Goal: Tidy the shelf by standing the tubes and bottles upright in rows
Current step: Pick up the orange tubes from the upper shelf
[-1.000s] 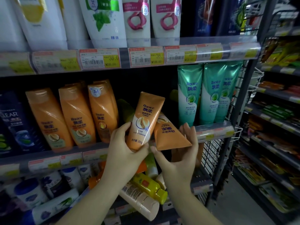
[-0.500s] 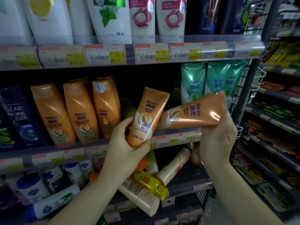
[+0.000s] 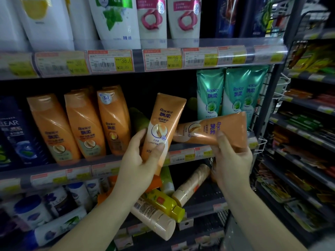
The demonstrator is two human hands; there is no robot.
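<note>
Left hand point(image 3: 137, 160) clamps upright orange plastic tube point(image 3: 163, 127), right hand point(image 3: 230, 160) grips sideways orange tube point(image 3: 213, 131) beside it, likely to stand both.

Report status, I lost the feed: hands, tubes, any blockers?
Left hand grips upright orange tube. Right hand holds second orange tube sideways. Green tubes crowd the right.

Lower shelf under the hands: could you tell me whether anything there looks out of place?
Yes. Several bottles lie toppled rather than upright: a yellow bottle, a beige bottle beneath it, and a cream bottle leaning diagonally.
</note>
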